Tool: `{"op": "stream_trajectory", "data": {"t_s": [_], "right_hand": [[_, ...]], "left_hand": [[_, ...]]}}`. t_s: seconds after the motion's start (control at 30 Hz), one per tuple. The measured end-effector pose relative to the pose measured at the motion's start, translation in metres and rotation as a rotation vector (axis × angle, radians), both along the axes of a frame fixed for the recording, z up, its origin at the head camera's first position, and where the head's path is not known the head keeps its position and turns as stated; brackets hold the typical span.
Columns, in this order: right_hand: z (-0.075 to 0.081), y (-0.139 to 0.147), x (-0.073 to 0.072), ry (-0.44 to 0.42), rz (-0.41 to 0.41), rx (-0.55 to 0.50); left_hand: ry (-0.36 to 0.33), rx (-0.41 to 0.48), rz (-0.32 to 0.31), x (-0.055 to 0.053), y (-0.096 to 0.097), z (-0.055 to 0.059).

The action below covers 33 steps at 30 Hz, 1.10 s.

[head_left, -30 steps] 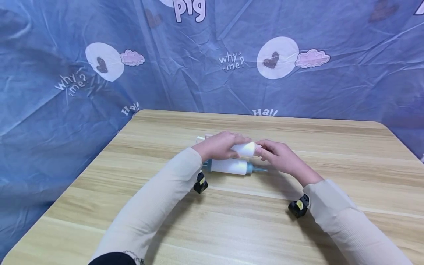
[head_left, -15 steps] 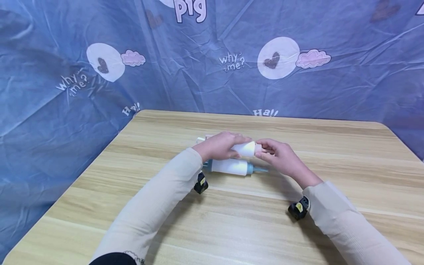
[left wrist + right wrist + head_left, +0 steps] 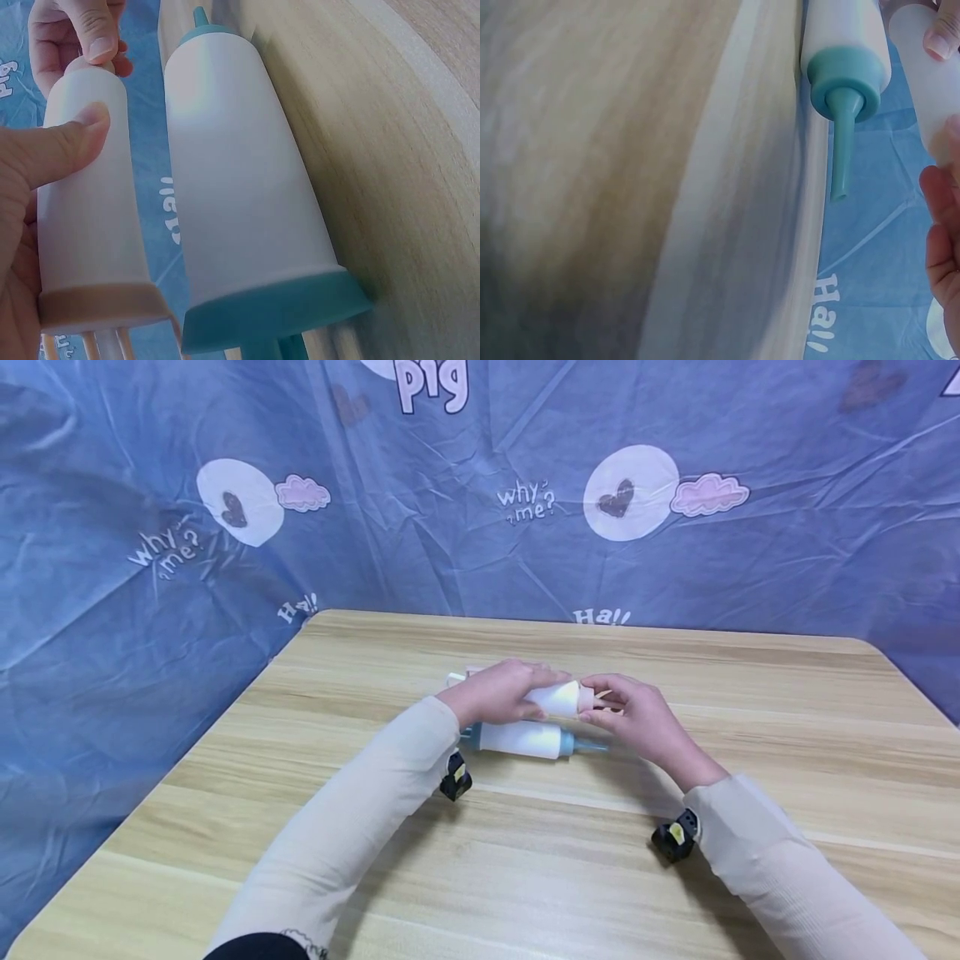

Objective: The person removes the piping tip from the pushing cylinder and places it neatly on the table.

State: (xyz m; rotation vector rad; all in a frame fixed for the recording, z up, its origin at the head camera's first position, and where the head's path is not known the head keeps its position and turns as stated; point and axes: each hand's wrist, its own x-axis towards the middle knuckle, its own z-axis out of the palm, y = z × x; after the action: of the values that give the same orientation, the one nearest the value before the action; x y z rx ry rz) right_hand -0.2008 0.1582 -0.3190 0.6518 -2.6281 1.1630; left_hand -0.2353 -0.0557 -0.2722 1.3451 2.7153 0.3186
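Note:
My left hand (image 3: 501, 687) grips the white barrel of a piping syringe (image 3: 557, 699) with a pinkish-beige collar and end ring. In the left wrist view its thumb (image 3: 75, 146) lies across the barrel (image 3: 94, 217). At the nozzle end, my right hand (image 3: 636, 714) pinches the slim pinkish tip (image 3: 609, 702) between thumb and fingers. Just in front lies a second white piping syringe (image 3: 520, 738) with teal fittings, its pointed teal nozzle (image 3: 844, 142) aimed right. The left forearm and hand hide much of both plunger ends.
Both syringes are over a light wood-grain table (image 3: 525, 860). Behind it hangs a blue printed cloth (image 3: 450, 527). Black wrist cameras (image 3: 455, 777) sit below both cuffs, the left one close to the teal syringe.
The right fingers have slid slightly outward along the nozzle end, and more of the pinkish collar and tip shows. The left hand and the teal syringe stay in place.

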Motion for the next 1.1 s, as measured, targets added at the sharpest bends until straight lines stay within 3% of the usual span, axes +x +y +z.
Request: {"op": "stream_trajectory", "data": {"t_s": [0.37,0.63,0.8,1.1], "right_hand": [[-0.0015,-0.0007,-0.0003,0.033,-0.005,-0.011],[0.0003,0.0022,-0.0030,-0.097,-0.037,-0.033],[-0.0004,0.0056,-0.0028,-0.188,-0.016,-0.063],[-0.0022,0.0076,-0.0040,-0.219,0.012,-0.037]], "left_hand": [[-0.004,0.002,0.001,-0.0003,-0.0011,-0.0019],[-0.005,0.006,-0.007,-0.0011,-0.0021,-0.0027],[-0.001,0.010,-0.005,-0.0012,-0.0016,-0.0031],[0.003,0.003,-0.003,-0.0021,0.0006,-0.0042]]}}
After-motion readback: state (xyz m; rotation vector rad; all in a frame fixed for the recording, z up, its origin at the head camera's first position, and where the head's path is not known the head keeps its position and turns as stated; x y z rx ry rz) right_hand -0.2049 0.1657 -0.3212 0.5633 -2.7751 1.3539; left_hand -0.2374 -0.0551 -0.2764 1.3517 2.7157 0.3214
